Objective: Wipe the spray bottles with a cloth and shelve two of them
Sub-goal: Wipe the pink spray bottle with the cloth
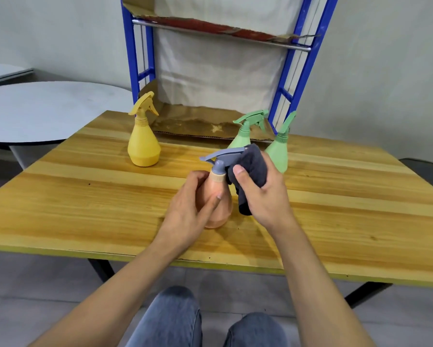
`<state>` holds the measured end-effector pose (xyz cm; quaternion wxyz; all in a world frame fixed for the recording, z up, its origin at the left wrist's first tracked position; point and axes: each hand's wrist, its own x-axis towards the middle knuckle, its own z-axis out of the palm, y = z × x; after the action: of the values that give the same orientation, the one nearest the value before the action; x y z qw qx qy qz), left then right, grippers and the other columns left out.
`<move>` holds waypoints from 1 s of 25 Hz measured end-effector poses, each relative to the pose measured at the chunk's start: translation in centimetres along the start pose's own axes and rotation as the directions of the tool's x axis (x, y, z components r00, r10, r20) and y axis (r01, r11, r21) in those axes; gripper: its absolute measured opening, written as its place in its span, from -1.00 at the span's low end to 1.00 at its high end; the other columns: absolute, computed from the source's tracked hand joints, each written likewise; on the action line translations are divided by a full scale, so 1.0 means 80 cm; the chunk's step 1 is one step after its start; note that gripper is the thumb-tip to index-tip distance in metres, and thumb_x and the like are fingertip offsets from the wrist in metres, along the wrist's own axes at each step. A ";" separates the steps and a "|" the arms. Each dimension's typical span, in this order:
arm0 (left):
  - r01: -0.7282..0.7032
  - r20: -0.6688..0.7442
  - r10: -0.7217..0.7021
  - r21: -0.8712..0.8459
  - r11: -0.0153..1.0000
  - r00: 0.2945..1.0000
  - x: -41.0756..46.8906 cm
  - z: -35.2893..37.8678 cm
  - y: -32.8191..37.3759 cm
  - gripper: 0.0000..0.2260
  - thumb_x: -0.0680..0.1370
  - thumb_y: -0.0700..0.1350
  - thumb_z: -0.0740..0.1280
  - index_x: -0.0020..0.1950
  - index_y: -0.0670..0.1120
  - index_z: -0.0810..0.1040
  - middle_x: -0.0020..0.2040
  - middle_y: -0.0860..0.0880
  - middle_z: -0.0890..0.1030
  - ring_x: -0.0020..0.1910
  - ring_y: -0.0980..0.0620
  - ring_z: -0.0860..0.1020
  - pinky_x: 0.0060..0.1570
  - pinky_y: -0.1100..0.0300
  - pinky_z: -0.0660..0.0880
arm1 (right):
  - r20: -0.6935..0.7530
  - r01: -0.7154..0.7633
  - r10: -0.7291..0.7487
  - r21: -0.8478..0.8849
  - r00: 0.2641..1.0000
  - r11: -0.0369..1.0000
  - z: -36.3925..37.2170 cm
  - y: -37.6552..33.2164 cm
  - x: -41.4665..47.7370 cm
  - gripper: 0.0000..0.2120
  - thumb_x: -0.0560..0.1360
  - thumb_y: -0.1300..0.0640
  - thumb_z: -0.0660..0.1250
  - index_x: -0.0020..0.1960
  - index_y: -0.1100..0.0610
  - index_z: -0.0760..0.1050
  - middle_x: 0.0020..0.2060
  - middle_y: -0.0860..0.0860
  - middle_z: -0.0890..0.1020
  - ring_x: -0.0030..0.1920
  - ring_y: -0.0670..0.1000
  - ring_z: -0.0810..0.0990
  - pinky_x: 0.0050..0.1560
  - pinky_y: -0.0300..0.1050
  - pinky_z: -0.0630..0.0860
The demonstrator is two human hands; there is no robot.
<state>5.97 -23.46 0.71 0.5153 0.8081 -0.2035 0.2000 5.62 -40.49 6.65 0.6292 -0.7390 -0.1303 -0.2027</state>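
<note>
A peach spray bottle point(221, 211) with a grey trigger head stands mid-table, and my left hand point(194, 204) grips its body. My right hand point(263, 194) holds a dark grey cloth point(251, 169) against the bottle's trigger and neck. To the back left on the wooden table point(85, 196) a yellow spray bottle point(143, 144) stands by itself. Two green spray bottles point(244, 136) point(279, 152) are behind my right hand, partly hidden by the cloth. The blue shelf rack point(135, 58) rises at the table's far edge, its shelves lined with cardboard.
A round grey table point(47, 111) sits to the left, beyond the wooden table. Cardboard point(200, 122) covers the rack's bottom shelf at table level. An upper shelf with a metal rail point(220, 33) is above it. My knees show below the table's front edge.
</note>
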 end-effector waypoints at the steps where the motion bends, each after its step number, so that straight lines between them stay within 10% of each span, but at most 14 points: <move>1: -0.002 -0.004 0.002 0.006 1.000 1.000 0.000 0.001 0.000 -0.67 0.60 0.04 0.38 0.31 -0.02 0.41 0.11 0.09 0.57 0.04 0.12 0.55 0.08 0.14 0.49 | 0.008 0.006 -0.005 -0.063 1.000 0.998 -0.004 0.001 -0.001 -0.79 0.58 0.15 0.38 0.20 0.04 0.53 -0.02 -0.08 0.68 0.01 -0.06 0.66 0.03 -0.13 0.55; 7: 0.012 0.011 -0.012 -0.004 1.000 1.000 0.001 -0.003 -0.006 -0.65 0.61 0.10 0.34 0.34 0.04 0.37 0.16 0.08 0.58 0.11 0.08 0.58 0.14 0.00 0.52 | 0.016 0.001 0.008 -0.502 1.000 0.865 -0.036 0.028 -0.032 -0.71 0.54 -0.13 0.31 0.21 -0.04 0.51 -0.04 -0.10 0.65 -0.05 -0.04 0.61 -0.02 -0.11 0.53; 12: 0.061 0.046 -0.061 -0.018 0.998 0.997 0.001 -0.002 -0.006 -0.62 0.59 0.16 0.32 0.35 0.08 0.36 0.19 0.09 0.58 0.15 0.09 0.57 0.15 -0.03 0.53 | -0.231 -0.069 0.021 -0.202 0.973 0.977 -0.035 0.023 -0.037 -0.73 0.52 -0.04 0.38 0.20 -0.02 0.53 -0.04 -0.15 0.67 0.00 -0.14 0.63 0.04 -0.12 0.54; 16: 0.070 0.030 -0.069 -0.037 0.997 0.997 -0.001 -0.005 -0.003 -0.64 0.59 0.14 0.33 0.33 0.09 0.36 0.16 0.12 0.59 0.13 0.12 0.59 0.14 -0.02 0.54 | -0.126 0.000 -0.014 -0.112 0.992 0.994 0.010 -0.005 -0.010 -0.68 0.56 0.09 0.41 0.29 0.00 0.50 0.06 -0.11 0.68 0.10 -0.12 0.64 0.08 -0.24 0.54; 25: 0.117 0.026 -0.115 -0.062 0.991 0.993 -0.002 -0.004 0.000 -0.64 0.60 0.11 0.37 0.34 0.11 0.37 0.20 0.14 0.58 0.18 0.17 0.56 0.18 0.00 0.54 | -0.093 -0.047 -0.021 -0.671 0.995 0.740 -0.041 -0.014 -0.041 -0.64 0.50 -0.23 0.21 0.22 -0.09 0.43 -0.05 -0.04 0.62 -0.08 0.06 0.58 -0.13 -0.07 0.44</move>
<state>5.81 -23.12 0.79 0.5490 0.8041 -0.1683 0.1539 1.79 -43.32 6.52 0.3272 -0.9066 -0.0134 -0.2661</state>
